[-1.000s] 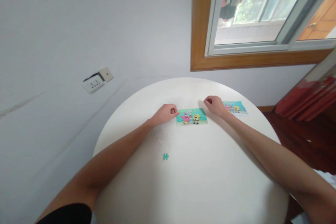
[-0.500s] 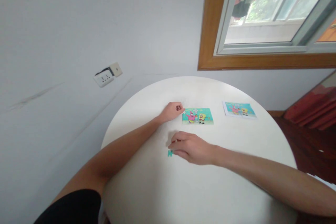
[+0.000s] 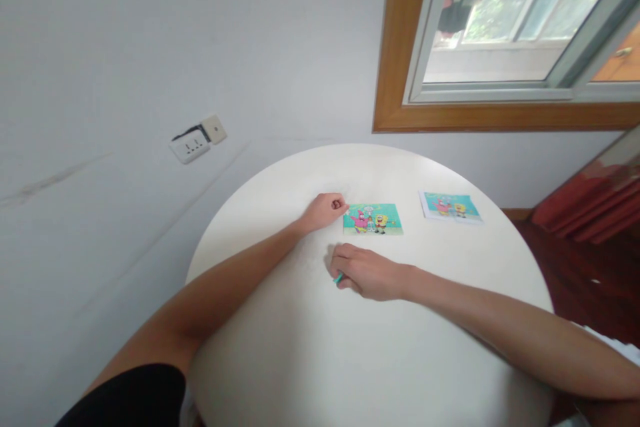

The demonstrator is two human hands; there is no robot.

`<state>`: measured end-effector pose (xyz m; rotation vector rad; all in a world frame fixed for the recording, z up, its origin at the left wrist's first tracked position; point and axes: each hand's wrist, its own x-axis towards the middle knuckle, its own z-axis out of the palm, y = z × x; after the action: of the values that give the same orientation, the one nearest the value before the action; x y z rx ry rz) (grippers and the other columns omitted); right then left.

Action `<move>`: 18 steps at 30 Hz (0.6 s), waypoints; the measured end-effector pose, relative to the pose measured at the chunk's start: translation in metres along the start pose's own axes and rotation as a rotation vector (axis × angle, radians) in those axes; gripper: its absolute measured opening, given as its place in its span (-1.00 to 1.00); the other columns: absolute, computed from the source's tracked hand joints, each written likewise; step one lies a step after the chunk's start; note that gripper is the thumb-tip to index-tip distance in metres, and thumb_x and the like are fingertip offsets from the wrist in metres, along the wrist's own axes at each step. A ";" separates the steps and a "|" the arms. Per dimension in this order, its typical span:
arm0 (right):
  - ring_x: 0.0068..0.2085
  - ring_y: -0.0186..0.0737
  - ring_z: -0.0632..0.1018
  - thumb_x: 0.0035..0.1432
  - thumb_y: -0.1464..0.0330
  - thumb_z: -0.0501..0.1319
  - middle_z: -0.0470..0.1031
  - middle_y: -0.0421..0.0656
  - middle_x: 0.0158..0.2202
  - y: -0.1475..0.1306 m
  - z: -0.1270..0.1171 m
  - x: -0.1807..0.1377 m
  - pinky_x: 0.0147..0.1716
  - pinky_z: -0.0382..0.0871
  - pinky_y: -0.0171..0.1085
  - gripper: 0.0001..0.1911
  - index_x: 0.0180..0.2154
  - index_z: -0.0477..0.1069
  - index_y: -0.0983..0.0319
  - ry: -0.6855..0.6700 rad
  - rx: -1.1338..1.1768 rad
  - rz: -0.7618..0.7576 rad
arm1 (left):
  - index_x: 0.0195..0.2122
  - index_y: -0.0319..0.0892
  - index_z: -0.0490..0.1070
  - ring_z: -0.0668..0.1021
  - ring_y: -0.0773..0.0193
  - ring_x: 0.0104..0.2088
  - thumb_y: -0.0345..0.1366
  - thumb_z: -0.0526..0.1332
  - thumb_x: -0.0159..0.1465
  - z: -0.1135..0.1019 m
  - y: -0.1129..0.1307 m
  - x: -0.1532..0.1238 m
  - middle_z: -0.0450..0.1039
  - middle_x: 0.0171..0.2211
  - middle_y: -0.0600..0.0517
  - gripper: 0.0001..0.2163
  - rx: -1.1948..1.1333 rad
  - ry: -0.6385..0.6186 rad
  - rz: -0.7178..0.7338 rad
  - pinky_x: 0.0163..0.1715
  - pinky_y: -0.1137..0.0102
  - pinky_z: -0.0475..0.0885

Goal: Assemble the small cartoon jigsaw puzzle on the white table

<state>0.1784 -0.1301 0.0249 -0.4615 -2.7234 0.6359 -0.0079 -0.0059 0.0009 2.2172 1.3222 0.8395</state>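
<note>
A cartoon jigsaw puzzle (image 3: 385,220) with a pink and a yellow figure on a teal ground lies flat on the white round table (image 3: 300,373). At its upper left corner, my left hand (image 3: 323,211) is closed, with the fingertips pressed together on the puzzle's edge. My right hand (image 3: 369,272), in front of the puzzle, pinches a small teal puzzle piece (image 3: 339,277) between thumb and fingers. The piece is tilted, and most of it is hidden by the fingers.
A picture sheet (image 3: 453,207) with the same cartoon lies on the table to the right of the puzzle. Behind the table are a wall with a power socket (image 3: 191,145) and a wood-framed window (image 3: 500,117). A red curtain (image 3: 590,203) hangs at the right.
My right hand has picked up the teal puzzle piece that lay flat on the table and moved slightly toward the puzzle. My left hand stays at the puzzle's corner.
</note>
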 end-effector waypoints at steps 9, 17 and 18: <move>-0.39 -0.33 0.43 0.07 0.60 0.11 0.45 -0.22 -0.44 0.034 -0.011 -0.001 -0.35 0.28 -0.36 -0.80 -0.35 0.42 0.25 0.311 0.264 0.226 | -0.35 -0.22 0.50 0.46 0.31 -0.39 -0.21 0.17 0.27 -0.004 0.013 -0.001 0.51 -0.43 0.06 -0.79 -0.072 0.082 0.012 -0.34 0.44 0.34; -0.55 -0.35 0.41 -0.03 0.32 0.30 0.40 -0.31 -0.57 0.090 -0.033 -0.009 -0.52 0.27 -0.36 -0.76 -0.29 0.33 0.22 0.631 0.674 0.546 | -0.12 -0.16 0.58 0.50 0.22 -0.18 -0.23 0.21 0.33 -0.005 0.029 -0.008 0.57 -0.19 -0.06 -0.79 -0.096 -0.042 0.292 -0.14 0.36 0.38; -0.55 -0.35 0.41 -0.06 0.32 0.31 0.42 -0.32 -0.56 0.092 -0.034 -0.010 -0.51 0.28 -0.36 -0.72 -0.27 0.32 0.21 0.631 0.695 0.547 | -0.10 -0.15 0.58 0.50 0.21 -0.17 -0.23 0.22 0.33 -0.004 0.029 -0.009 0.57 -0.19 -0.07 -0.79 -0.108 -0.080 0.328 -0.11 0.35 0.38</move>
<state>0.2215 -0.0432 0.0090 -1.0086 -1.6395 1.2460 0.0042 -0.0263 0.0195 2.3883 0.8668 0.9012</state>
